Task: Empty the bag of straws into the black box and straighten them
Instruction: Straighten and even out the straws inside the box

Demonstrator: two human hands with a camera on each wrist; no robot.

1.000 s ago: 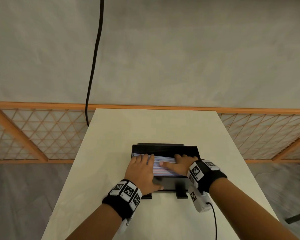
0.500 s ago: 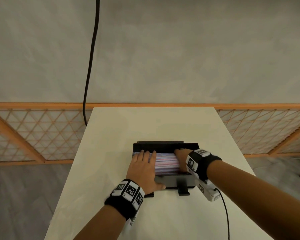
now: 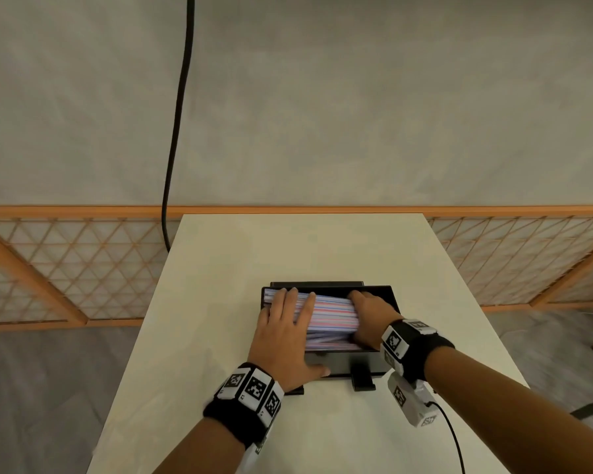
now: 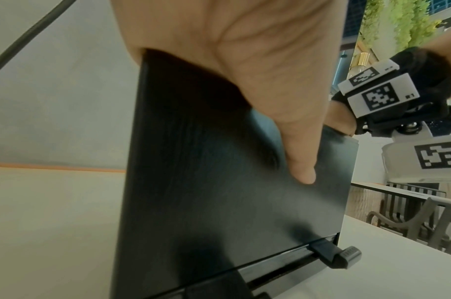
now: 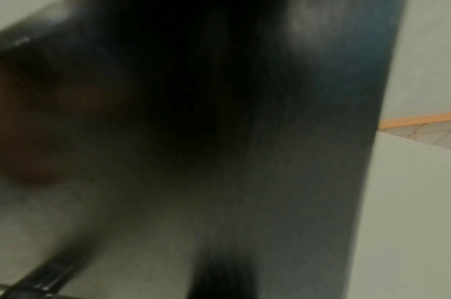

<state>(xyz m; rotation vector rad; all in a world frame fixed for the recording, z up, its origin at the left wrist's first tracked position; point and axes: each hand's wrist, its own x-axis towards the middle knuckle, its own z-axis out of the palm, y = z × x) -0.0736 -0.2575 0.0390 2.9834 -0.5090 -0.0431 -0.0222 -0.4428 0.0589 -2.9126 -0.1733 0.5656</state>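
Note:
The black box (image 3: 343, 362) stands open on the white table (image 3: 288, 248), filled with striped straws (image 3: 332, 313) lying left to right. My left hand (image 3: 285, 319) lies flat on the left part of the straws, fingers straight. Its thumb (image 4: 296, 157) presses the outside of the box's front wall (image 4: 219, 202). My right hand (image 3: 370, 311) is inside the box at the right end, its fingers against the straw ends. The right wrist view is dark and blurred and shows only the box wall (image 5: 309, 161). No bag is in view.
A black clasp (image 3: 362, 379) sticks out from the box's front. A black cable (image 3: 178, 131) hangs down the grey wall behind the table. An orange lattice fence (image 3: 65, 268) runs along the wall. Chairs (image 4: 411, 222) stand off to the right.
My right hand has moved from lying on top of the straws to their right end, and the straws now sit bunched toward the left. The left hand has stayed in place.

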